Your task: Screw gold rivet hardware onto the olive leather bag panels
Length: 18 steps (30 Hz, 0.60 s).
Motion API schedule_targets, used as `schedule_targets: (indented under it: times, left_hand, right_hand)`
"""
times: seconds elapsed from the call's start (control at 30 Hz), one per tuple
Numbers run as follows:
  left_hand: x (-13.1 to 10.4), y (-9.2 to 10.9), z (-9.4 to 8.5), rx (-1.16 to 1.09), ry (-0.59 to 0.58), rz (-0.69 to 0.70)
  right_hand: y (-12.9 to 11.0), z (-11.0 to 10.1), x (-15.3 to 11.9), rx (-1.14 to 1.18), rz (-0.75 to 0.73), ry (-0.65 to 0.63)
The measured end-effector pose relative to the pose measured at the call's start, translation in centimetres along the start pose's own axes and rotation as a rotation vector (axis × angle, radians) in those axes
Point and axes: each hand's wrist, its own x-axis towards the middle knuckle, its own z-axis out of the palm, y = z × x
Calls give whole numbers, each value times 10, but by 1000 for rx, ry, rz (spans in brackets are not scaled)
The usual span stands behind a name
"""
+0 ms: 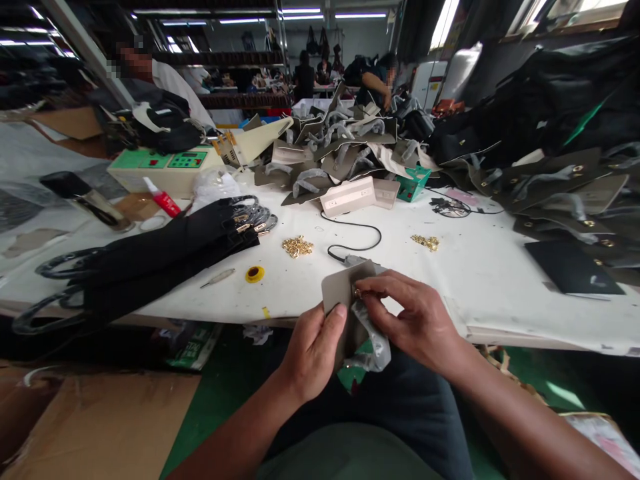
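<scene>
My left hand (pixel 315 347) grips a taupe bag panel (pixel 345 287) by its left side, thumb on the near face. The panel stands upright over the table's front edge. A plastic-wrapped handle (pixel 377 343) hangs from it on the right. At the panel's upper part, my right hand (pixel 407 313) is closed, thumb and forefinger pinching a small metal fitting (pixel 357 292); its exact shape is too small to make out. Beyond the hands lie one pile of small gold fittings (pixel 297 247) and a smaller gold pile (pixel 425 243) to the right.
Black straps with wrapped handles (pixel 170 253) lie left, near a yellow tape roll (pixel 255 274) and a pointed tool (pixel 218 277). A heap of taupe panels (pixel 345 147) fills the back; more panels (pixel 565 193) and a black flat piece (pixel 573 267) lie right. A green-topped machine (pixel 165 170) stands back left.
</scene>
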Motion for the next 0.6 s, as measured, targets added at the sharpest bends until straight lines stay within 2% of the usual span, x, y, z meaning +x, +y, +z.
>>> schedule_targets:
  times: [0.17,0.3,0.43,0.6]
  left_hand:
    - [-2,-3,-1,-58,38,-10]
    - [-4,-3,2,-44,81,-3]
    - [-6,-3,6,-13,77,9]
    - [-7,-3,8,-1,125,-2]
  right_hand:
    - [2,5,-5,304,337,27]
    - [6,11,-10,413,485,70]
    - [1,15,-11,359,449,121]
    - [-8,19,-8,176,209,209]
